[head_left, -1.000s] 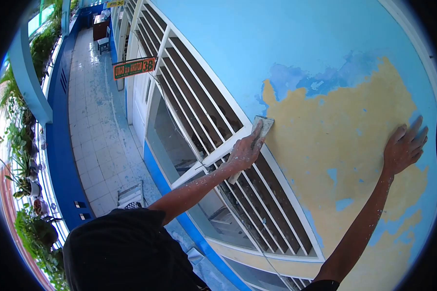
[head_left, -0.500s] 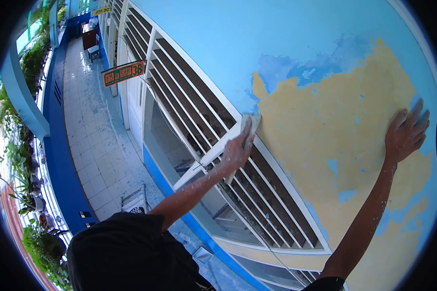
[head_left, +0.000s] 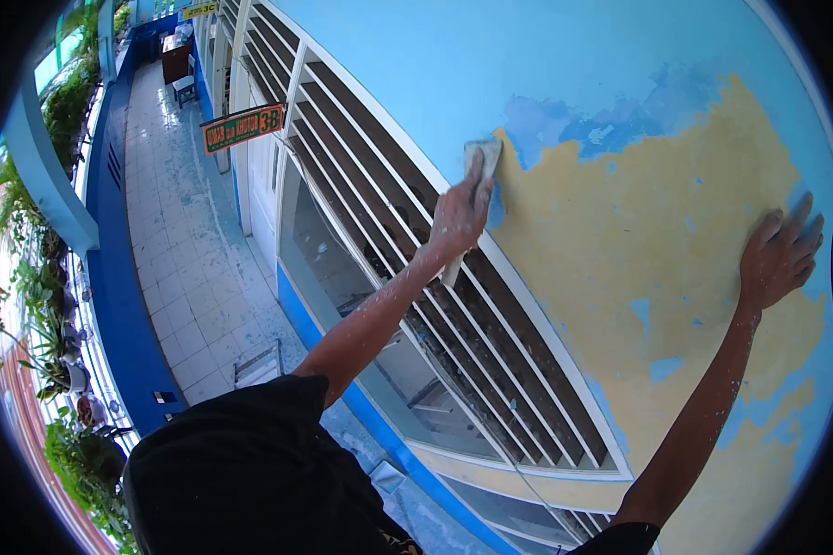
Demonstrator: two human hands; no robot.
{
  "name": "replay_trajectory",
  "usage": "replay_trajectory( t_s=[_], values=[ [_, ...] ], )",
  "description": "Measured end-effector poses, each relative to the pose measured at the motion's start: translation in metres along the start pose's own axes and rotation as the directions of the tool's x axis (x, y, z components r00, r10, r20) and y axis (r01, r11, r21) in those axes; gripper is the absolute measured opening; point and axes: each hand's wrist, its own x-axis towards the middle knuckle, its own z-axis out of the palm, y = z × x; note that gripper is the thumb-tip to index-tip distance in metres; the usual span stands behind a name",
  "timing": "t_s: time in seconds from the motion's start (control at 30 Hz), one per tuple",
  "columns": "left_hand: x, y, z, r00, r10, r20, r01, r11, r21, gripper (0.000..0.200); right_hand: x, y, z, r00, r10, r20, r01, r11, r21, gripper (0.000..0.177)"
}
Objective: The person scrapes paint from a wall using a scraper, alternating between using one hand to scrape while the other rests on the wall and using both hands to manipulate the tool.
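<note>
The left hand (head_left: 460, 217) has its grip closed on a scraper (head_left: 483, 155), blade against the wall (head_left: 620, 55) at 12 o'clock. At 3 o'clock the right hand (head_left: 779, 259) lies flat on the bared yellow patch (head_left: 639, 240), fingers spread.

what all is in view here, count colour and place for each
scraper: one, whitish blade, on the patch's top-left edge
wall: one, light blue, ahead
patch: one, yellow, on the wall at right
louvres: one bank, white frame and dark slats, left of the patch
sign: one, green and orange, hanging by the louvres
floor: one, pale tiles, below at left
parapet: one, blue, along the floor's left side
plants: several, green, beyond the parapet
shirt: one, black, bottom of view
left hand: one, paint-flecked, gripping the scraper
right hand: one, open, flat on the wall at right
</note>
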Motion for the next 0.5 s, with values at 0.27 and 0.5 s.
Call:
replay_trajectory(
  t_s=[0.27, 0.5],
  values=[
    [-0.059, -0.054, 0.029, 0.991, 0.127, 0.048, -0.131, 0.986, 0.101, 0.065, 0.001, 0.001, 0.001, 0.999, -0.019, -0.038, 0.02, 1.0, 0.01, 0.056],
    [-0.023, -0.035, 0.019, 0.999, -0.003, -0.035, 0.007, 0.994, 0.107, 0.063, 0.001, 0.001, -0.002, 1.0, -0.003, -0.008, 0.003, 1.0, -0.011, 0.056]
  ],
)
